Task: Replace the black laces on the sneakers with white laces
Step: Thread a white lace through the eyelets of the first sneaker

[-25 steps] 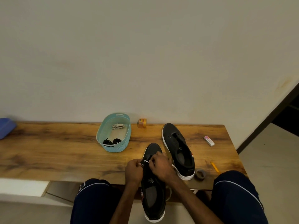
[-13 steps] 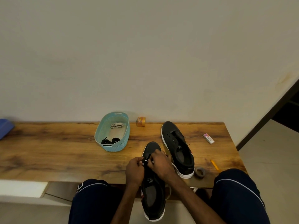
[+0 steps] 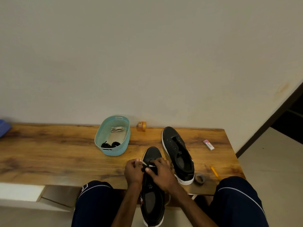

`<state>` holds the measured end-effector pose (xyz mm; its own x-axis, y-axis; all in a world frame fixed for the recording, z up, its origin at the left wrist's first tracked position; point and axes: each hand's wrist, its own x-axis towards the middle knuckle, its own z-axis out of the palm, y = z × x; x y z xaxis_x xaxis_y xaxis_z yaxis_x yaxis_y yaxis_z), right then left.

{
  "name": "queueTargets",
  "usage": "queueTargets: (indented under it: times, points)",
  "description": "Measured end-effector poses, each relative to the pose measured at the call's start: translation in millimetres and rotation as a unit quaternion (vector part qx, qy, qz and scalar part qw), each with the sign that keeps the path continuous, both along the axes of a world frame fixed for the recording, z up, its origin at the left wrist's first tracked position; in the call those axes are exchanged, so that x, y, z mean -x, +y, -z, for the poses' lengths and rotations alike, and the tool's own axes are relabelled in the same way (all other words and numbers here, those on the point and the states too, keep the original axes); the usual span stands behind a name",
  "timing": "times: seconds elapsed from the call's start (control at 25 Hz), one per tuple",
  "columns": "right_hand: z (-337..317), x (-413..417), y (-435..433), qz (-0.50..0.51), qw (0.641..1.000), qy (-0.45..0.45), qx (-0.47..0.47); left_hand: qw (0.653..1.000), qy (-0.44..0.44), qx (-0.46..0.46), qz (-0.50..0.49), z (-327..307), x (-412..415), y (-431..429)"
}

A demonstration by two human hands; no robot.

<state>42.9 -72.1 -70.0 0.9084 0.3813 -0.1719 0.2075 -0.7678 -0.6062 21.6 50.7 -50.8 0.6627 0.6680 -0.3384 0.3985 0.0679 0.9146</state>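
A black sneaker [image 3: 153, 195] with a white sole rests across the table's front edge, toe pointing away from me. My left hand [image 3: 133, 172] pinches an end of a white lace [image 3: 144, 163] at the sneaker's left eyelets. My right hand [image 3: 161, 173] curls over the upper and pinches the lace at the tongue. A second black sneaker [image 3: 177, 154] lies unlaced on the table to the right. A teal basket [image 3: 113, 151] holds black laces [image 3: 110, 144] at its near end and a bundled white lace [image 3: 117, 129] at its far end.
The wooden table [image 3: 49, 154] stands against a plain wall. On it are an orange tape roll [image 3: 141, 126], an eraser [image 3: 208, 145], a yellow pencil [image 3: 214, 172] and a grey tape roll [image 3: 200, 178]. A blue object [image 3: 4, 128] sits at the far left. My knees frame the sneaker.
My left hand has drawn the white lace end out a little to the left of the eyelet. Both hands stay on the near sneaker; the view has shifted slightly.
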Motion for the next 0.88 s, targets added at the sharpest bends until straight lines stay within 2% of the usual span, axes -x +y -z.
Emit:
queueTargets:
  times: [0.16, 0.36, 0.48, 0.56, 0.6, 0.64, 0.68, 0.72, 0.76, 0.8, 0.88]
  points:
    - [-8, 10, 0, 0.024, 0.999, -0.017, -0.021, 0.979, -0.139, 0.138, -0.061, -21, -1, 7]
    - [-3, 38, 2, 0.013, 0.998, -0.041, -0.036, 0.951, -0.127, 0.266, -0.097, -23, -1, 8]
    - [-1, 43, -5, 0.032, 0.997, -0.068, 0.026, 0.93, -0.145, 0.31, -0.132, -25, -2, 11]
    - [1, 47, -3, 0.018, 0.991, -0.1, 0.086, 0.933, -0.151, 0.298, -0.137, -25, -3, 16]
    - [2, 49, 0, 0.017, 0.991, -0.089, 0.102, 0.946, -0.142, 0.264, -0.127, -24, -1, 18]
    - [3, 50, 1, 0.023, 0.991, -0.075, 0.113, 0.97, -0.114, 0.192, -0.095, -21, 1, 19]
    - [3, 50, 2, 0.03, 0.991, -0.062, 0.118, 0.994, -0.066, 0.08, -0.038, -18, 5, 19]
    - [3, 49, 4, 0.032, 0.99, -0.061, 0.125, 0.998, -0.007, -0.042, 0.035, -14, 10, 17]
    - [4, 48, 6, 0.032, 0.988, -0.066, 0.134, 0.98, 0.054, -0.151, 0.115, -9, 16, 15]
    - [5, 47, 8, 0.03, 0.986, -0.073, 0.144, 0.954, 0.104, -0.221, 0.173, -5, 20, 14]
    - [5, 46, 11, 0.036, 0.982, -0.082, 0.164, 0.911, 0.186, -0.288, 0.229, -5, 25, 11]
